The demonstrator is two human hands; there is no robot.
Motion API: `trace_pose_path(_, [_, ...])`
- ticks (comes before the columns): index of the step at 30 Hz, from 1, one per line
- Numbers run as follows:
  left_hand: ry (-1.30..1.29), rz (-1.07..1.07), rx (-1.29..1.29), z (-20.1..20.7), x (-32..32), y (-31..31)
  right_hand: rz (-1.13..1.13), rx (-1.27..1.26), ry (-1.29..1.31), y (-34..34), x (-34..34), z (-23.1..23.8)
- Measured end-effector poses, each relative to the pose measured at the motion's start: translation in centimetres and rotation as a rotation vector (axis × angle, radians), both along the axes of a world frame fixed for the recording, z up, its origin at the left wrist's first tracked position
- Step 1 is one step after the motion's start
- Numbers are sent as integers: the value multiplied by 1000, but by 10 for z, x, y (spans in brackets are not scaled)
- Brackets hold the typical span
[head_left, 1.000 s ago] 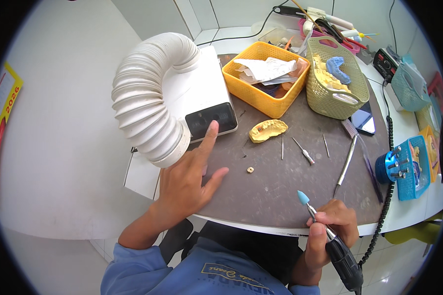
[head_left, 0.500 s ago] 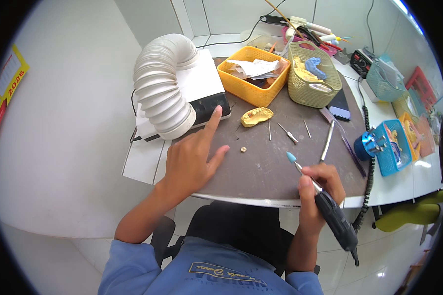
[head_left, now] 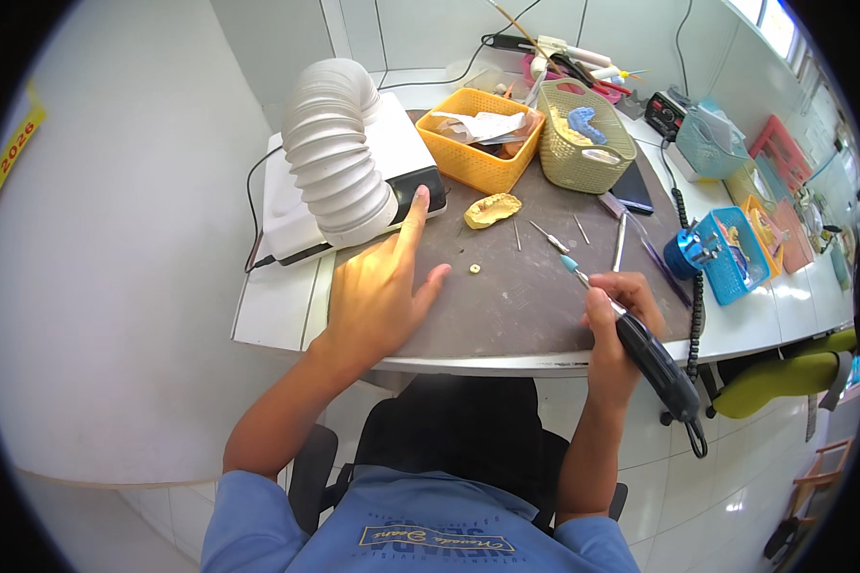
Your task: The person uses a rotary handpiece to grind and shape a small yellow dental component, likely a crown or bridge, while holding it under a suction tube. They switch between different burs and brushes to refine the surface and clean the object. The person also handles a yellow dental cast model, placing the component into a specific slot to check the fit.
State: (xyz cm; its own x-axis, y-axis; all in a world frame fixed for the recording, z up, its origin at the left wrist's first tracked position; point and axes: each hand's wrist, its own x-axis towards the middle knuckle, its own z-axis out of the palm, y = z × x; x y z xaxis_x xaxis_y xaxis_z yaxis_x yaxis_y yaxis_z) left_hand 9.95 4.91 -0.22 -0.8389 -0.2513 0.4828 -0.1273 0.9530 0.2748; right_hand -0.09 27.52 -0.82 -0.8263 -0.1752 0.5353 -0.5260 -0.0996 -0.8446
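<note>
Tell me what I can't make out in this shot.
All in the head view:
Panel, spot under the left hand: covered by its index fingertip; whether it presses, unclear.
Yellow basket, bottom: hidden by papers and other contents.
Handpiece, gripped stretch: hidden by the right hand.
Yellow sheet: cut off by dark left rim.
Small round piece: too small for detail.

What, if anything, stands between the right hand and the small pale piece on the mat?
Apart from the black handpiece that the right hand holds, nothing visible: only bare mat lies toward the small pale piece. The left hand is on the piece's other side.
</note>
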Motion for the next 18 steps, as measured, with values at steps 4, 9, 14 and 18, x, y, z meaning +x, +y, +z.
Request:
trace_pose_path(4, [94,-142,40,-2,4,-2,32,7,-34,5,1,-7])
trace_pose_path(9, [-71,-289,240,13,-13,1,40,49,-17,7,1,-9])
trace_pose_path(14, [-98,-399,70,12,-27,-4,67,51,-29,5,1,-6])
trace_pose_path(18, [-18,-421,114,8,-30,-6,80,14,-18,3,-2,-9])
